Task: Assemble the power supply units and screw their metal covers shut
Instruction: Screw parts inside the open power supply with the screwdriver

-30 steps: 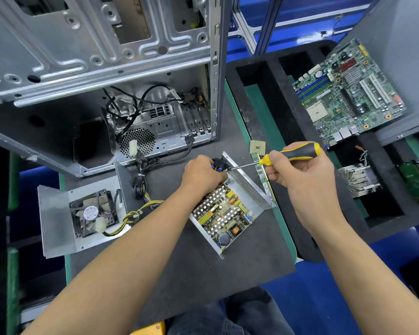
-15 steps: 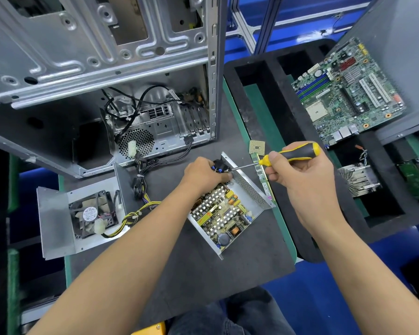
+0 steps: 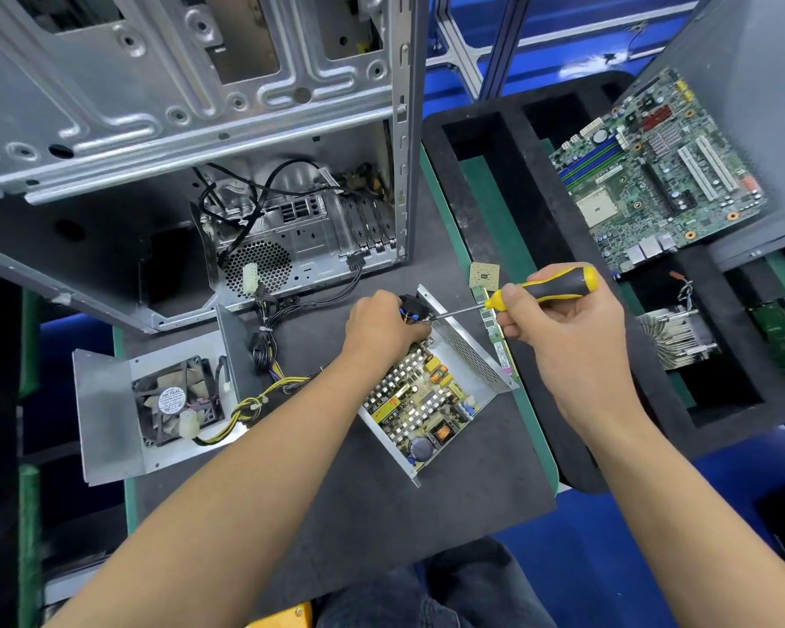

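Note:
An open power supply unit [image 3: 465, 355] lies on the grey mat, its circuit board [image 3: 420, 401] exposed inside the metal tray. My left hand [image 3: 381, 328] grips the black socket [image 3: 411, 305] at the tray's far corner. My right hand [image 3: 563, 324] grips a yellow and black screwdriver [image 3: 549, 290]; its shaft points left, and the tip reaches the corner beside my left fingers. The metal cover [image 3: 109, 414] with a black fan [image 3: 177, 401] lies open to the left, joined by yellow and black cables [image 3: 264, 392].
An open computer case [image 3: 191, 129] stands behind the mat. A black foam tray [image 3: 540, 183] on the right holds a motherboard [image 3: 653, 174], a heatsink [image 3: 676, 337] and a green card. A processor chip [image 3: 484, 276] and a memory stick [image 3: 499, 351] lie at the mat's right edge.
Almost nothing has moved; both hands stay at the unit's far corner with the screwdriver tip held there.

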`<state>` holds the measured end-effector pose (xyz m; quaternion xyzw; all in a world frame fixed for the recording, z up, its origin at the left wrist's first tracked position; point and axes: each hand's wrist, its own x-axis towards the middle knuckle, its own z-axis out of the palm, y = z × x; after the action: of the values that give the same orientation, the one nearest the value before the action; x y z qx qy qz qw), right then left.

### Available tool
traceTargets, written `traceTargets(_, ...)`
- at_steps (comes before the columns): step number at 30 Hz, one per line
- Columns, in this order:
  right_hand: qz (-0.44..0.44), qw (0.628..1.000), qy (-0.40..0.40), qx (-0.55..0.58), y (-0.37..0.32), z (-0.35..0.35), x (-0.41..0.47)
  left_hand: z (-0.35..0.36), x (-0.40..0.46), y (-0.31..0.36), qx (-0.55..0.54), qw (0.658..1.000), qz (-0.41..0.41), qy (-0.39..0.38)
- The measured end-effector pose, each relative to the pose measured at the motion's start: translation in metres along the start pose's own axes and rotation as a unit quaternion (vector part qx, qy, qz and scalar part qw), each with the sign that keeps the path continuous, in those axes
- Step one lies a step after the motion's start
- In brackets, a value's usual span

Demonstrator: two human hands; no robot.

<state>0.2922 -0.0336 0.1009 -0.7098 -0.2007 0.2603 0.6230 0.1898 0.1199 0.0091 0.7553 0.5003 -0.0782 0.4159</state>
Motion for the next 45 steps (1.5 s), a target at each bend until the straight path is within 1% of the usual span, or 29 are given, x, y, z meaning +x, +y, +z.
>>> traceTargets(7, -0.058, 0.992, 0.000, -0.112, 0.003, 0.003, -0.001, 0.001, 0.000, 0.000, 0.024, 1.000, 0.011, 0.014)
traceTargets(9, -0.067, 0.991, -0.004, -0.118, 0.005, 0.003, -0.002, 0.001, 0.001, -0.001, 0.017, 1.000, 0.009, 0.006)
traceTargets(14, -0.076, 0.991, -0.003, -0.114, 0.005, 0.003, -0.002, -0.003, 0.001, -0.005, -0.045, 0.999, -0.007, -0.029)
traceTargets(17, -0.078, 0.990, -0.002, -0.117, 0.005, 0.002, -0.001, -0.005, 0.000, -0.005, -0.065, 0.997, -0.017, -0.042)
traceTargets(24, -0.079, 0.989, -0.008, -0.127, 0.005, 0.001, -0.001, -0.004, 0.001, -0.002, -0.061, 0.997, -0.025, -0.027)
traceTargets(32, -0.075, 0.981, -0.029, -0.176, 0.006, 0.004, -0.003, -0.004, 0.001, -0.001, -0.053, 0.998, -0.026, -0.011)
traceTargets(45, -0.107, 0.964, -0.070, -0.231, 0.012, 0.011, -0.006, -0.003, 0.003, 0.000, -0.042, 0.999, -0.023, -0.003)
